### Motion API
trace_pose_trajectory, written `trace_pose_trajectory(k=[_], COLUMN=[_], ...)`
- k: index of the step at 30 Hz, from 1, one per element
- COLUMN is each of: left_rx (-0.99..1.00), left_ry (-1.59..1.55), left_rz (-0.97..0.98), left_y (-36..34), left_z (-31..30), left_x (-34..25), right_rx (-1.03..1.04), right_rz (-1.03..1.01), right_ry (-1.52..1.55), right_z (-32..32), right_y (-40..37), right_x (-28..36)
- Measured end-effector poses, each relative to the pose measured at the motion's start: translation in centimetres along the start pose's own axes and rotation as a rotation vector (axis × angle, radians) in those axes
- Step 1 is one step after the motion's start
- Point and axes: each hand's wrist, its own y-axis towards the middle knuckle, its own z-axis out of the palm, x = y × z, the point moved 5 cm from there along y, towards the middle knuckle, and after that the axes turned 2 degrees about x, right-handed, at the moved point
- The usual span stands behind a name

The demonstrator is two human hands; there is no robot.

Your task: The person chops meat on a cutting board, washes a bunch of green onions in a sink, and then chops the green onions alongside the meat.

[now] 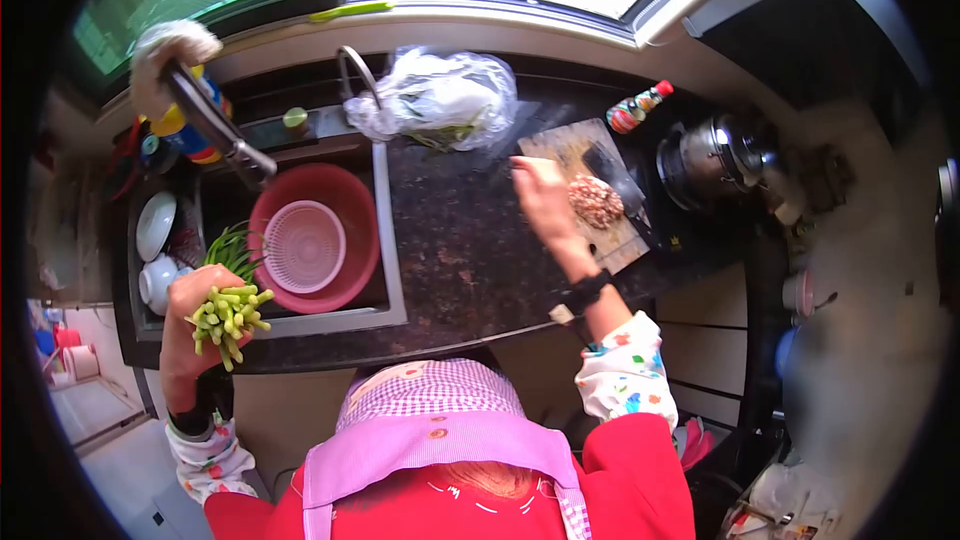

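Observation:
My left hand (190, 302) is closed around a bunch of green vegetable stems (228, 320), cut ends toward me. Their leafy ends (232, 252) hang over the left side of the sink. Above the countertop, at the left edge of the wooden cutting board (622, 252), is my right hand (543, 195). Its fingers look loosely curled, and I see nothing in them. On the board, a heap of minced meat (595, 202) lies beside a dark, wide-bladed knife (618, 178). A red basin (368, 240) holding a pink colander (303, 248) sits in the sink.
A clear plastic bag of greens (440, 95) lies behind the sink's right corner. A red-capped bottle (640, 107) and a steel pot (715, 160) stand at the right. White bowls (157, 225) are at the sink's left. The faucet (215, 120) reaches over the sink.

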Motion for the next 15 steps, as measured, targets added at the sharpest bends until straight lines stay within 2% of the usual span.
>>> trace_pose_trajectory(k=[1, 2, 4, 6, 9, 10, 13, 15], left_rx=[0.031, 0.062, 0.074, 0.096, 0.122, 0.108, 0.088, 0.073], left_ry=[0.018, 0.045, 0.041, 0.121, 0.131, 0.141, 0.074, 0.069], left_rz=[-0.012, -0.028, -0.032, -0.029, -0.082, -0.114, -0.232, -0.285], left_y=[0.8, 1.6, 2.8, 4.0, 5.6, 5.9, 7.1, 7.5], left_z=[0.9, 1.8, 3.8, 5.3, 7.9, 8.6, 10.2, 11.3], left_x=[0.6, 0.6, 0.7, -0.6, -2.1, -2.4, -4.8, -5.6], right_rx=[-0.057, -0.038, -0.048, 0.041, -0.016, -0.096, -0.145, 0.028], right_rz=[0.088, 0.446, 0.291, 0.527, 0.610, 0.582, 0.450, 0.483], right_ry=[-0.093, 0.079, -0.371, -0.564, -0.505, -0.449, -0.219, -0.208], right_z=[-2.3, -4.6, -9.9, -12.7, -15.1, -15.6, -15.9, -14.6], right_y=[-1.6, -3.5, -6.3, -9.4, -11.0, -10.7, -6.8, -3.1], right_x=[-5.8, -12.6, -19.3, -25.6, -29.7, -30.8, -31.4, -31.7])
